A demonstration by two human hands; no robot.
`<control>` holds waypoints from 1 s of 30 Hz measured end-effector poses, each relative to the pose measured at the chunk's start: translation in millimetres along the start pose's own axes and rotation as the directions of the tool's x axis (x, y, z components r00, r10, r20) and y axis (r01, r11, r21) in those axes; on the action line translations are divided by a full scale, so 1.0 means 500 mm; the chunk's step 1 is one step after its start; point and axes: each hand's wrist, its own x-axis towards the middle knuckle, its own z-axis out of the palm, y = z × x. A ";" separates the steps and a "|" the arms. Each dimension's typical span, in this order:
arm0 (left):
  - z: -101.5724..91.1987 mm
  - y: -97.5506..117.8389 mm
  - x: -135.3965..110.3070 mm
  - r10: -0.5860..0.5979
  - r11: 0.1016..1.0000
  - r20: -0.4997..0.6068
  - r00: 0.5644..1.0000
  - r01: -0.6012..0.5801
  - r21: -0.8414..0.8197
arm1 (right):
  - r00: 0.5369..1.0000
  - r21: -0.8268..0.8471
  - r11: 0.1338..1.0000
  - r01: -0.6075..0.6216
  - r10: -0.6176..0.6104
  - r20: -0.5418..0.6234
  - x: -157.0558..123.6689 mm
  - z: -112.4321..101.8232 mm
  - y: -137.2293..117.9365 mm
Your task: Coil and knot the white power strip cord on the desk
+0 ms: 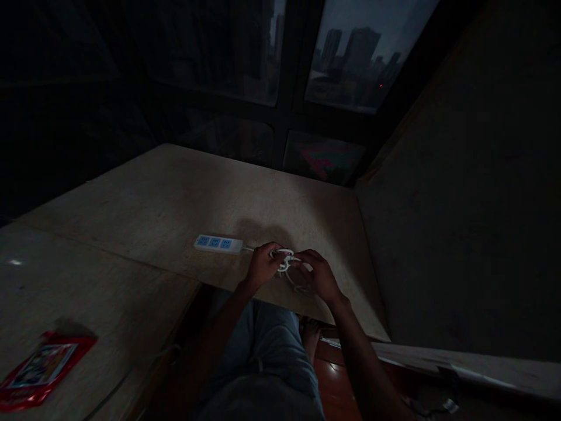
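A white power strip (218,244) with three blue socket faces lies on the tabletop, left of my hands. Its white power cord (284,252) runs from the strip's right end into my fingers, where part of it is looped. My left hand (264,264) is closed on the looped cord. Opposite it, my right hand (318,272) pinches another stretch of the same cord, with fingertips close to the loop. More of the cord hangs loosely below and between the hands, near the table's front edge. The plug end cannot be made out in the dim light.
The pale table (197,187) reaches back to dark windows (350,58). A red packet (44,368) lies at the lower left, with a thin cable (118,383) beside it. A wall (460,204) bounds the right side. My legs (276,339) are under the front edge.
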 end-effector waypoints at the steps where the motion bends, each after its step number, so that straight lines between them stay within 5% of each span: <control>1: -0.001 0.001 -0.002 0.004 1.000 0.000 1.000 -0.004 -0.014 | 1.000 -0.035 0.999 -0.005 0.005 -0.007 0.006 0.003 -0.004; 6: -0.011 -0.003 -0.010 -0.062 0.986 -0.034 0.997 0.057 -0.156 | 0.999 -0.101 0.994 0.039 -0.041 -0.025 0.014 0.007 -0.007; 10: -0.018 -0.013 -0.011 -0.125 0.950 -0.015 0.992 0.115 -0.292 | 0.994 0.226 0.974 -0.014 0.037 -0.100 -0.006 0.012 0.007; 13: -0.029 -0.030 -0.011 -0.210 0.883 0.020 0.978 0.198 -0.426 | 0.922 0.548 0.831 -0.089 0.276 -0.270 -0.023 0.010 0.030; 17: -0.051 -0.062 -0.018 -0.290 0.830 0.001 0.957 0.252 -0.497 | 0.850 0.727 0.686 0.026 0.368 -0.378 -0.039 -0.014 0.061; 22: -0.067 -0.093 -0.038 -0.352 0.737 -0.044 0.935 0.248 -0.629 | 0.769 0.959 0.207 0.195 0.574 -0.280 -0.054 -0.048 0.108; 27: -0.082 -0.127 -0.044 -0.380 0.535 -0.097 0.920 0.133 -0.834 | 0.676 0.966 0.145 0.213 0.692 -0.253 -0.056 -0.092 0.192; 30: -0.087 -0.157 -0.041 -0.375 0.581 -0.140 0.916 0.115 -0.806 | 0.624 0.974 0.118 0.193 0.751 -0.215 -0.055 -0.118 0.239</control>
